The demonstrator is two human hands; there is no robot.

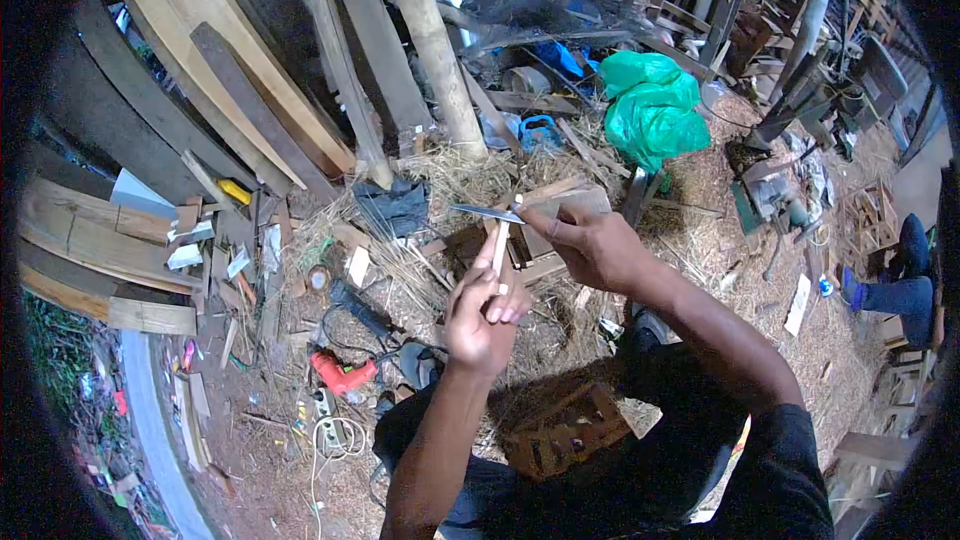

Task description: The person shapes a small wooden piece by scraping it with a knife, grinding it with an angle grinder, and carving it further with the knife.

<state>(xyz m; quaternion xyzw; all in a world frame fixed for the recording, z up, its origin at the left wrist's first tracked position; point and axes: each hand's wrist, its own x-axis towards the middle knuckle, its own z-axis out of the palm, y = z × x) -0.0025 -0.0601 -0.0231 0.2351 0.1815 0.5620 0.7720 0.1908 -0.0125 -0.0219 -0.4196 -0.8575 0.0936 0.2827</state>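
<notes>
My left hand [475,320] is closed around a slim, pale wooden stick [501,247], which points up and away from me. In my right hand [605,252] is a knife, gripped with its narrow metal blade [484,211] pointing left. The blade lies across the upper end of the stick and appears to touch it. The knife's handle is mostly hidden by my right fingers. Below and behind the hands, wooden blocks [540,268] lie on the shavings.
A red power tool [343,372], a dark corded tool [360,312] and a power strip [326,406] lie at left. Between my legs sits a wooden frame [565,440]. Planks [215,50] lean behind, near a green plastic bag [655,115]. Another person's leg [892,297] shows at right.
</notes>
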